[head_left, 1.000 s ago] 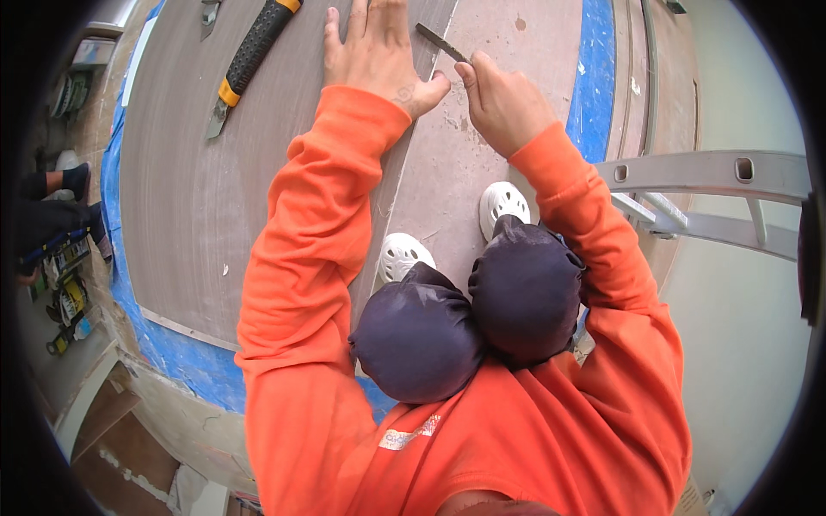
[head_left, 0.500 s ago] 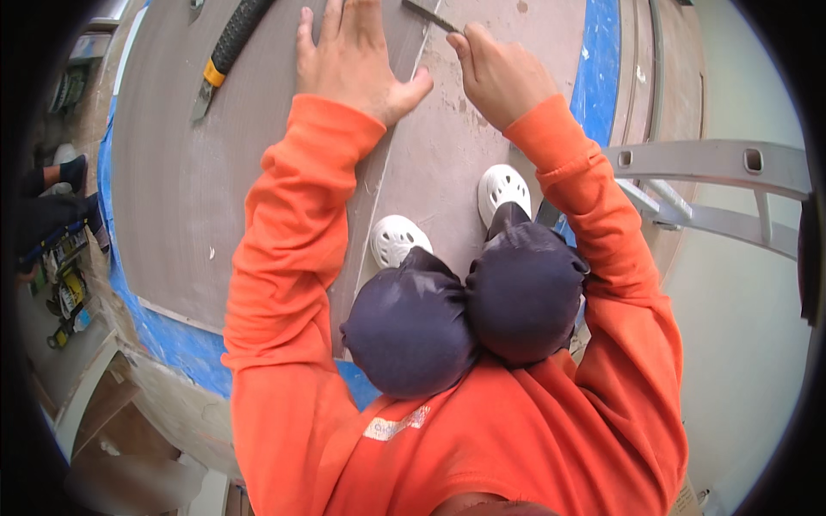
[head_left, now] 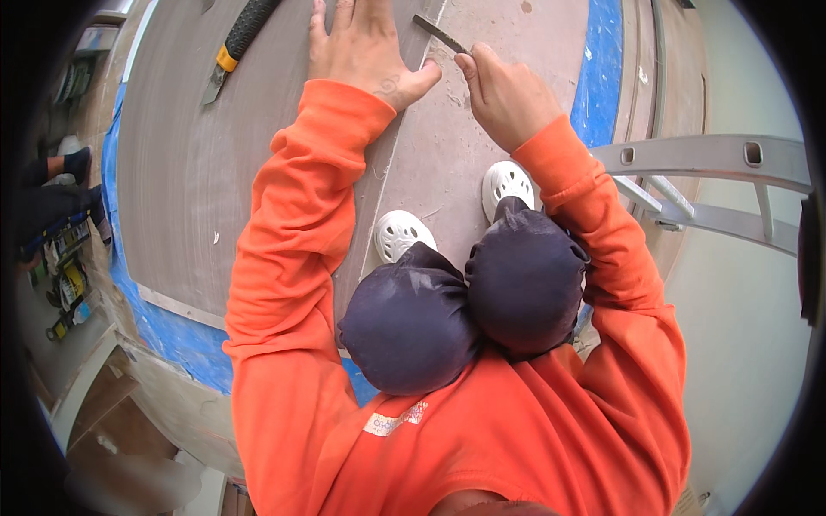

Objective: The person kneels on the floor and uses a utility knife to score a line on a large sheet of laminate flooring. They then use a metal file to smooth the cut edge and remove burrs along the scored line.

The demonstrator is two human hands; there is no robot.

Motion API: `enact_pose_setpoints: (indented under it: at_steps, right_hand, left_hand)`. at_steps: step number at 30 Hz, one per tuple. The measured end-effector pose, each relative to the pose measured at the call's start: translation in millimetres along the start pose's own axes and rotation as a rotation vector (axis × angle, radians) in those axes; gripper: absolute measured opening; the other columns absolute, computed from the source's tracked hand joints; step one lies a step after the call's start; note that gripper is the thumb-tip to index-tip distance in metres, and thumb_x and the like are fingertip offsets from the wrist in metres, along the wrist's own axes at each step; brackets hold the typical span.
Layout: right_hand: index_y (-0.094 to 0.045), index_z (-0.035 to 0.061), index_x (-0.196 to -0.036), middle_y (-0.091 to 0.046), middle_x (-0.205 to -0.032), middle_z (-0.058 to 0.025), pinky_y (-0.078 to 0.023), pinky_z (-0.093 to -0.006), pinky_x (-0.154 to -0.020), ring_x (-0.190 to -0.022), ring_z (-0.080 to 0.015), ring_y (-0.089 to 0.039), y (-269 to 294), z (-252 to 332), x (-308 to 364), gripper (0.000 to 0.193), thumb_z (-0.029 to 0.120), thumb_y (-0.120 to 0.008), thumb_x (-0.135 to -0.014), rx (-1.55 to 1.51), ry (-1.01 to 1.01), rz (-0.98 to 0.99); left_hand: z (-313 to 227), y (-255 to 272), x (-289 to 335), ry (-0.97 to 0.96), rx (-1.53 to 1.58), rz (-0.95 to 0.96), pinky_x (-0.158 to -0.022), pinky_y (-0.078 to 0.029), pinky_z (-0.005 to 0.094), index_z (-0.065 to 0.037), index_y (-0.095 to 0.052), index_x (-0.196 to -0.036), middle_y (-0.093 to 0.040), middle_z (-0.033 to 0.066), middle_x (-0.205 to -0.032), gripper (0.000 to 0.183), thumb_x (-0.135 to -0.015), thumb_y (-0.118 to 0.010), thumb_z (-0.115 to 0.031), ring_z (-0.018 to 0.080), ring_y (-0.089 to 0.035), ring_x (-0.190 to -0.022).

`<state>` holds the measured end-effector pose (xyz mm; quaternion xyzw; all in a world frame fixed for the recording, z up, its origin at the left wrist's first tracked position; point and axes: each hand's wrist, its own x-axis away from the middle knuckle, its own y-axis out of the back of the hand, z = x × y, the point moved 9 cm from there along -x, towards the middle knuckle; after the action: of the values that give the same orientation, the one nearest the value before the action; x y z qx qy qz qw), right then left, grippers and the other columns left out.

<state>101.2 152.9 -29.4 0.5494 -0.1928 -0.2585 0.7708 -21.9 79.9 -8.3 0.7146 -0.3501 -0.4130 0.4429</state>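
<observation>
My left hand (head_left: 366, 56) lies flat on a large grey-brown panel (head_left: 181, 189), fingers spread and thumb at the panel's right edge; its fingertips run out of view at the top. My right hand (head_left: 512, 96) is closed around one end of a narrow dark metal blade (head_left: 439, 33), whose free end points up and left toward the panel edge. Whether the blade touches the edge I cannot tell. A utility knife (head_left: 241, 39) with a black ribbed grip and a yellow collar rests on the panel left of my left hand, its blade exposed.
Blue tape or sheeting (head_left: 600, 73) runs along the right, and more blue sheeting (head_left: 176, 335) borders the panel's lower left. A metal ladder (head_left: 705, 155) stands at the right. Another person's leg (head_left: 56, 168) and several tools show at the far left.
My right hand and the blade have shifted slightly down and right. My left hand appears a little farther right, still flat on the panel; the whole view has moved slightly too.
</observation>
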Motion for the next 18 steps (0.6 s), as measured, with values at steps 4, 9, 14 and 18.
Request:
enact_pose_setpoints:
  at_steps: [4, 9, 14, 18]
  right_hand:
    - [-0.052, 0.0031, -0.09, -0.058, -0.068, -0.0272, -0.045, -0.0553, -0.057, -0.065, -0.0478, -0.059, 15, 6, -53, 0.03, 0.031, -0.047, -0.102, -0.03, 0.381, -0.246]
    - [-0.052, 0.0045, -0.09, -0.06, -0.067, -0.026, -0.046, -0.055, -0.056, -0.064, -0.0464, -0.059, 5, 0, -12, 0.03, 0.031, -0.046, -0.102, -0.003, 0.036, -0.089]
    - [-0.053, 0.0045, -0.092, -0.06, -0.067, -0.0258, -0.046, -0.0541, -0.054, -0.062, -0.0467, -0.059, 19, 12, -45, 0.029, 0.031, -0.046, -0.102, 0.004, 0.409, -0.301]
    - [-0.055, 0.0047, -0.091, -0.061, -0.07, -0.0243, -0.047, -0.0528, -0.054, -0.063, -0.0454, -0.059, 1, -4, -6, 0.028, 0.028, -0.046, -0.102, 0.001, 0.028, -0.055]
  left_hand:
    - [-4, -2, -2, 0.006, -0.015, 0.014, -0.119, -0.015, 0.0513, -0.003, -0.007, -0.154, -0.026, 0.0174, -0.156, 0.117, -0.068, -0.074, -0.043, 0.0326, -0.024, -0.146]
    - [1, 2, 2, 0.023, 0.02, 0.027, -0.118, -0.016, 0.0514, -0.003, -0.007, -0.154, -0.027, 0.0176, -0.156, 0.116, -0.068, -0.074, -0.042, 0.0328, -0.024, -0.146]
    - [-2, 0, -3, -0.019, -0.025, -0.022, -0.118, -0.017, 0.0525, -0.003, -0.008, -0.154, -0.027, 0.0177, -0.155, 0.117, -0.067, -0.076, -0.042, 0.0335, -0.025, -0.145]
    - [2, 1, 2, 0.015, -0.004, 0.007, -0.118, -0.017, 0.0526, -0.003, -0.008, -0.154, -0.028, 0.0185, -0.154, 0.118, -0.066, -0.077, -0.041, 0.034, -0.025, -0.145]
